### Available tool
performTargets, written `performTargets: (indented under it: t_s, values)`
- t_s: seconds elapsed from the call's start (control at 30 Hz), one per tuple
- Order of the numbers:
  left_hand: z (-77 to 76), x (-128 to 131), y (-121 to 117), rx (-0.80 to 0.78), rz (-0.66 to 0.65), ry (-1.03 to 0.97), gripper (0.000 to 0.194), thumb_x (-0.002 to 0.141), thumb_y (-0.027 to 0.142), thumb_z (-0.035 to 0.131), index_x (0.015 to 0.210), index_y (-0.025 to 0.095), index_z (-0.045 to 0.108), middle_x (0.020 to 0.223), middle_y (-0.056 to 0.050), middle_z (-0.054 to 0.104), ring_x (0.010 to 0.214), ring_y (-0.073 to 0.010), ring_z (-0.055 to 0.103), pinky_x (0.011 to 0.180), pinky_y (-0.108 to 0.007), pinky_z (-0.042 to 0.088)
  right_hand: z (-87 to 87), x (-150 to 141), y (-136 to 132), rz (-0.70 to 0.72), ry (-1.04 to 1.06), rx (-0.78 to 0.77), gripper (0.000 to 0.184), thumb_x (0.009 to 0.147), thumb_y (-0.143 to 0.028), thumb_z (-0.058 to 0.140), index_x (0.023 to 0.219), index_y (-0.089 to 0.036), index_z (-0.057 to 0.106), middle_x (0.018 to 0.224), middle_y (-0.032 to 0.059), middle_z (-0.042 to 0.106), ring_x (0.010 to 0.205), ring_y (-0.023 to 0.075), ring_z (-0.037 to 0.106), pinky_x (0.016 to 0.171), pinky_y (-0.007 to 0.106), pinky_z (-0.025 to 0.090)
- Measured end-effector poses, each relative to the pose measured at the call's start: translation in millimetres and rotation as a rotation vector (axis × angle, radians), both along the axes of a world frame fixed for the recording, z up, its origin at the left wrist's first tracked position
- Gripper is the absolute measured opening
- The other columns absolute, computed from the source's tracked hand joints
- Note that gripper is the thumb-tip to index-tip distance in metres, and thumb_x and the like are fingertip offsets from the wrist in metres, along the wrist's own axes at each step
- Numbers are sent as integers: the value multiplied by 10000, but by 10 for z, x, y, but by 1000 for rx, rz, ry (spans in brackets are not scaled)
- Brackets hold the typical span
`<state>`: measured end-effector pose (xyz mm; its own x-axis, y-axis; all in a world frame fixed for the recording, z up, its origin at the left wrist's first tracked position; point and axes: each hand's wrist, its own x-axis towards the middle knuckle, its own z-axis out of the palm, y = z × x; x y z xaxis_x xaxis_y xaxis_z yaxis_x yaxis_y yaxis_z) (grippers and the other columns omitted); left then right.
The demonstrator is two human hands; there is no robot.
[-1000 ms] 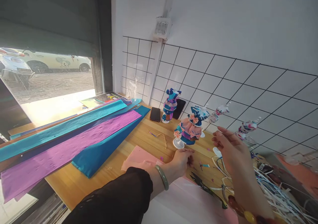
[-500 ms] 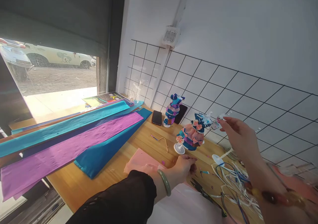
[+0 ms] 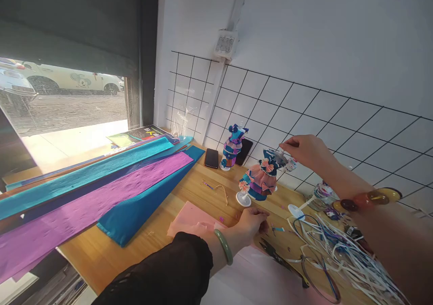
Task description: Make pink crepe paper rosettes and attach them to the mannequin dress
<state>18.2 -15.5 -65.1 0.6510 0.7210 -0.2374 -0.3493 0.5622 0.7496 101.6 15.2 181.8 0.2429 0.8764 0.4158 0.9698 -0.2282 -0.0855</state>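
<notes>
A small dress form (image 3: 262,176) in a layered peach, purple and blue paper dress with bows stands on a white round base (image 3: 243,199). My right hand (image 3: 306,149) reaches over to its top, thumb and fingers pinched at the neck knob. My left hand (image 3: 252,224) rests low in front of the base, fingers curled together; what they hold, if anything, is hidden. Below it lie pink paper (image 3: 192,219) and dark-bladed scissors (image 3: 277,255). A similar dressed form (image 3: 233,147) stands further back.
Strips of turquoise, purple (image 3: 135,190) and blue crepe paper (image 3: 131,219) cover the left of the wooden table. Two phones, one flat (image 3: 211,158), are at the back. Tangled cords (image 3: 338,246) and another form (image 3: 323,192) are on the right. A wire grid (image 3: 270,93) lines the wall.
My right hand has moved left and up, past the forms on the right, to the top of the peach-dressed form. My left hand has stayed almost in place.
</notes>
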Motion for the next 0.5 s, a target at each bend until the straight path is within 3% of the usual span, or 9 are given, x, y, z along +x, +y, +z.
performTargets:
  t_s: [0.23, 0.5]
  values:
    - [45, -37, -27, 41, -36, 44, 131, 746, 142, 539, 851, 96, 602, 435, 33, 505, 381, -75, 453, 442, -212, 332, 42, 158, 109, 40, -43, -102, 239, 749, -372, 527, 759, -177, 666, 603, 42, 652, 507, 150, 545, 534, 273, 376]
    - [106, -70, -60, 51, -49, 68, 148, 763, 140, 536, 883, 94, 609, 456, 36, 517, 394, -62, 459, 439, -196, 348, 119, 339, 334, 94, -172, -64, 220, 776, -338, 498, 802, -179, 647, 644, 45, 665, 605, 162, 576, 561, 256, 383]
